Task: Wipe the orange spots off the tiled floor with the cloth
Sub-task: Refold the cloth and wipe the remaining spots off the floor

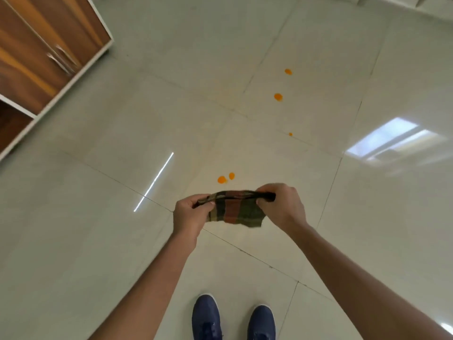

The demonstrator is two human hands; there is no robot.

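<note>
A small checked cloth (235,209) in green, brown and rust hangs stretched between my two hands, well above the floor. My left hand (190,214) pinches its left end and my right hand (282,204) grips its right end. Several orange spots mark the glossy pale tiled floor (122,182). A close pair of orange spots (225,178) lies just beyond the cloth. A tiny orange spot (290,134) sits farther off to the right. Past it lie a larger orange spot (278,96) and the farthest orange spot (288,71).
A wooden cabinet (41,60) with metal handles and a white frame stands at the upper left. My two blue shoes (207,317) stand on the tiles at the bottom. Bright light reflections shine on the floor at the right and centre left.
</note>
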